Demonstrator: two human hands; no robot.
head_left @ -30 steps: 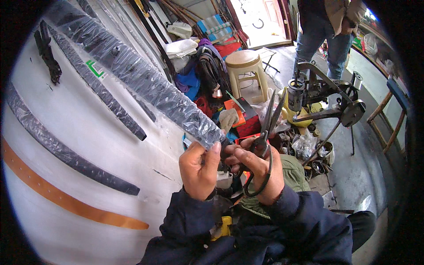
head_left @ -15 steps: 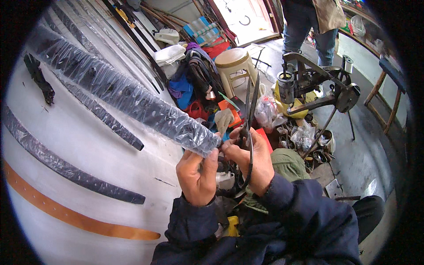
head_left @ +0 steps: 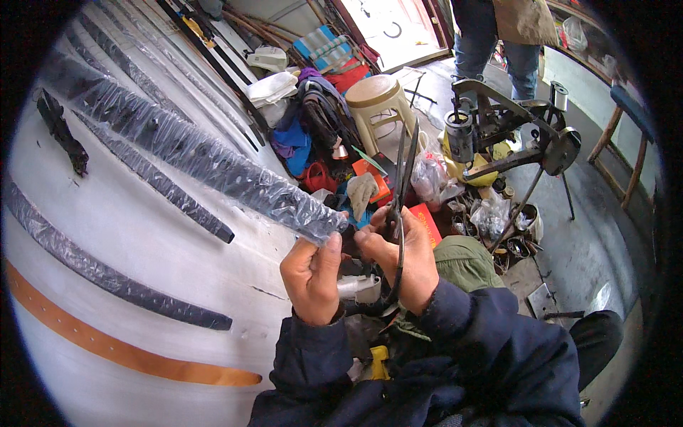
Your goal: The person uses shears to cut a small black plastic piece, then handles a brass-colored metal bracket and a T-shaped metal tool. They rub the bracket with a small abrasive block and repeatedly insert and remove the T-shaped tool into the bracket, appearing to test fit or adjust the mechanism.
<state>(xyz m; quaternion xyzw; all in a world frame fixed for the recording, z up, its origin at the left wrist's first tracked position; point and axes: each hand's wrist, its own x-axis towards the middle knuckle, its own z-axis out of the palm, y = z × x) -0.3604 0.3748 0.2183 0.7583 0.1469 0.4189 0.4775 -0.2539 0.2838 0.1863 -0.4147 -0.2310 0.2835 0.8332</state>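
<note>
A dark strap wrapped in crinkled clear plastic (head_left: 213, 178) runs from the upper left down to the middle. My left hand (head_left: 311, 277) is closed on its lower end, thumb against the wrapping. My right hand (head_left: 405, 260), just to the right, grips long black scissors (head_left: 404, 167), blades pointing up; its thumb and fingertips are near the strap's end, and I cannot tell whether they touch it. Other plastic-wrapped straps (head_left: 142, 285) and an orange-brown strap with holes (head_left: 135, 345) lie on the pale surface at my left.
Ahead are a beige stool (head_left: 375, 96) and a jumble of bags and boxes (head_left: 309, 128). A black iron machine (head_left: 523, 149) stands at the right, with a person in jeans (head_left: 473, 50) behind it, a doorway (head_left: 384, 21) beyond and a wooden frame (head_left: 615, 142) at the far right.
The scissors have turned so their blades stand more upright. My left hand has shifted slightly left with the strap's end, and my right hand's fingertips are less bunched against it. The view has shifted a little.
</note>
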